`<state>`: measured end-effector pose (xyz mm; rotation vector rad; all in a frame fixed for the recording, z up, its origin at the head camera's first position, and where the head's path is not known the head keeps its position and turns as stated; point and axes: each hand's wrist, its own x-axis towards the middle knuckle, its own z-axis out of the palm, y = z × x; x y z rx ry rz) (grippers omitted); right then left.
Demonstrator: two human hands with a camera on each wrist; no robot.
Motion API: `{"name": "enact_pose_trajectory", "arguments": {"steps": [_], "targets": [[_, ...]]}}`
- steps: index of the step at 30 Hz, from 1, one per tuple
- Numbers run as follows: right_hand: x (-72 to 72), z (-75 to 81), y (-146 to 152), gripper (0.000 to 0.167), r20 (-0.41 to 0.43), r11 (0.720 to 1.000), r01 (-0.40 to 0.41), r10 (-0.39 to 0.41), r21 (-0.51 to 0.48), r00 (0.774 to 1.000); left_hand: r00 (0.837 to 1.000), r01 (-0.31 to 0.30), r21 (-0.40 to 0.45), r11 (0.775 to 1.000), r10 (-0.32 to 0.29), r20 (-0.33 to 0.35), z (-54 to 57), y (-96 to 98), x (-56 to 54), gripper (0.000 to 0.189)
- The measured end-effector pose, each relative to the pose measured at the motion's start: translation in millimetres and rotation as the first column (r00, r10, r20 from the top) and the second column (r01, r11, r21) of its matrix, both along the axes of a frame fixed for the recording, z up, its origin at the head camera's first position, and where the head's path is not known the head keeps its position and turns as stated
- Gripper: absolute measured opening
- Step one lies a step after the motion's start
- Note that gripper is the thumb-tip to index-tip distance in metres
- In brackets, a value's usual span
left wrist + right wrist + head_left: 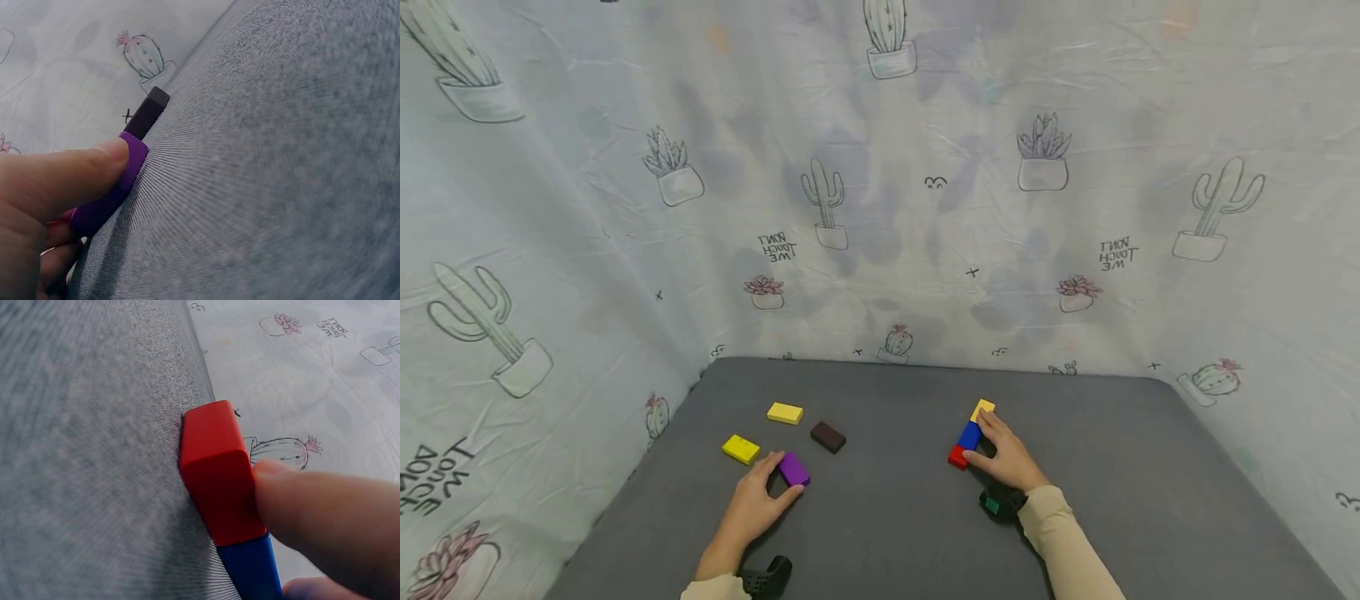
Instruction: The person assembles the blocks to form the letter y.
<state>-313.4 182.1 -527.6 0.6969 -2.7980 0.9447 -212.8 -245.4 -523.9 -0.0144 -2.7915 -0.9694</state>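
Note:
My left hand (756, 502) pinches a purple block (793, 469) lying on the grey table, with the thumb at one end and the fingers at the other. In the left wrist view the thumb overlaps the purple block (115, 187), and a dark brown block (148, 112) appears beyond it. At the right, a yellow block (983, 407), a blue block (969, 436) and a red block (957, 457) form a slanting row, end to end. My right hand (1011, 458) touches this row, thumb on the red block (219, 481) and fingers reaching over the yellow one.
Two more yellow blocks, a farther one (785, 413) and a nearer one (741, 449), lie left of the dark brown block (827, 437). Around the grey table (887, 533) hangs a pale cloth (880, 167) printed with cacti. Each wrist wears a black device.

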Motion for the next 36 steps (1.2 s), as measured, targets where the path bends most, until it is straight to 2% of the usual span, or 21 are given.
{"name": "enact_pose_trajectory", "arguments": {"steps": [8, 14, 18, 22, 26, 36], "targets": [[3.5, -1.5, 1.6, 0.081, -0.012, 1.000, 0.016, -0.015, 0.024, 1.000, 1.000, 0.018, 0.013, 1.000, -0.018, 0.015, -0.4, 1.7, 0.4, 0.072], [3.2, -3.7, 1.4, 0.081, -0.044, 0.997, -0.015, 0.012, -0.072, 0.999, 1.000, 0.006, 0.027, 1.000, -0.006, 0.001, 0.8, 2.0, -0.4, 0.070], [4.5, -4.2, 0.5, 0.081, -0.087, 0.994, -0.028, 0.019, -0.101, 0.996, 1.000, -0.001, 0.033, 0.999, 0.001, -0.007, 1.6, 1.8, -1.0, 0.071], [2.0, -1.6, -0.7, 0.082, -0.023, 0.998, -0.001, -0.001, -0.070, 1.000, 1.000, -0.010, 0.037, 0.999, 0.010, -0.008, 1.7, 1.0, -1.5, 0.072], [0.1, 1.3, -0.7, 0.080, 0.038, 1.000, 0.021, -0.021, 0.002, 0.999, 1.000, -0.017, 0.042, 0.999, 0.017, -0.009, 1.0, -0.1, -2.0, 0.072], [0.8, -0.4, 0.0, 0.080, 0.030, 1.000, 0.018, -0.018, -0.017, 0.999, 0.999, -0.031, 0.051, 0.998, 0.033, -0.030, -0.1, 0.4, -2.1, 0.073]]}}
